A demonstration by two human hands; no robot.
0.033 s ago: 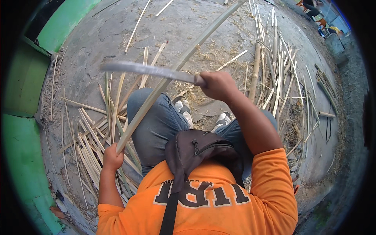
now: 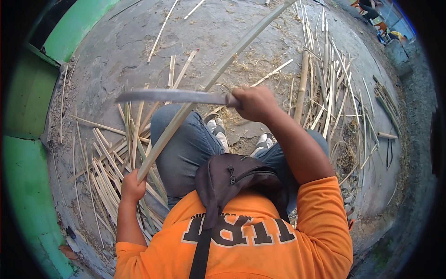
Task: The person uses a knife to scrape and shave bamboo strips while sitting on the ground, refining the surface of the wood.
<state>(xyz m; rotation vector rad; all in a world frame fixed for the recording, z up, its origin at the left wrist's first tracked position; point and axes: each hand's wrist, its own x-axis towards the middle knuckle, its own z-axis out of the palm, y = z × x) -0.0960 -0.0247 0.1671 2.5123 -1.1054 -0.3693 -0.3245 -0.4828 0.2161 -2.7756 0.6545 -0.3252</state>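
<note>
Slanting past the left knee [image 2: 160,123], a pale strip [image 2: 172,133] is clamped by the fingers of the left hand [image 2: 134,187]; those of the right hand [image 2: 256,104] wrap a knife [image 2: 162,96] seen across it. A dark bag [image 2: 241,176] fills the lap, loose strips [image 2: 108,190] crowd both sides, shavings [image 2: 251,69] litter grey ground [image 2: 121,51] near a green wall [image 2: 25,186]

Makeshift workshop in a rough yard indicated: cracked grey concrete ground [image 2: 125,51] is strewn with pale shavings [image 2: 265,58], cut strips [image 2: 104,186] are heaped toward its left edge, and further strips [image 2: 331,93] and a thick pole [image 2: 301,86] are laid toward its right. The left edge is bounded by a green wall [image 2: 23,181]; near the far right corner, small figures [image 2: 371,11] are seen unclearly. A long blade [image 2: 172,96] and long strip [image 2: 171,132] are held above the ground.
</note>
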